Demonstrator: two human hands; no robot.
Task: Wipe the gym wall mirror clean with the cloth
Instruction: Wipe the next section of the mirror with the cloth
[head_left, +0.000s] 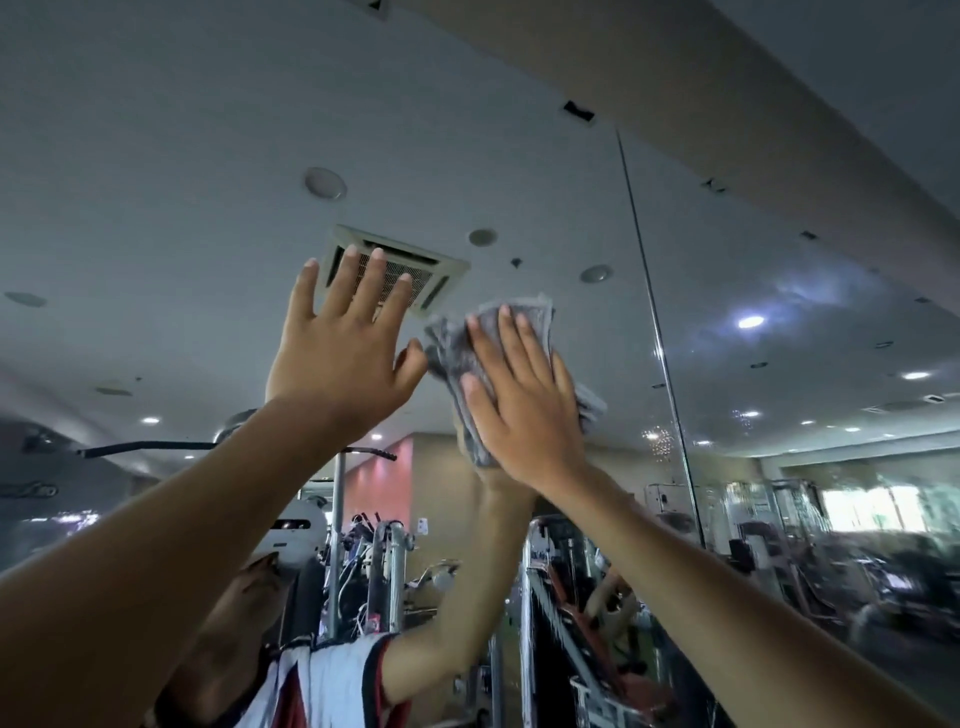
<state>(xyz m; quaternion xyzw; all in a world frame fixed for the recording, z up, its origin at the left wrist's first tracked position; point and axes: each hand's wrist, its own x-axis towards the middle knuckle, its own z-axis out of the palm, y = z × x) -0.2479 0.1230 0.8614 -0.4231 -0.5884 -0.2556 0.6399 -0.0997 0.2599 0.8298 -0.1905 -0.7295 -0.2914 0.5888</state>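
A: Left side first. What's there?
B: Left hand (337, 358), raised against the mirror (182, 156). Fingers straight, spread apart, pointing up, holding nothing. Forearm runs up from the lower left corner. Can't tell if the palm touches the glass.
A: Thumb?
B: Sticks out right, just beside the cloth's left edge. Contact unclear.
A: Cloth?
B: Grey cloth (457, 343), bunched in folds, flat on the mirror in the right half of the left panel, apart from the seam (654, 322). Long axis runs roughly up the glass, in line with the fingers on it. Top edge sits by the reflected vent (400, 270).
A: Right hand?
B: Right hand (519, 405) lies flat on the cloth, pressing it to the glass. Fingers straight, slightly fanned, pointing up and a little left, not curled round it. Forearm comes up from the lower right corner.
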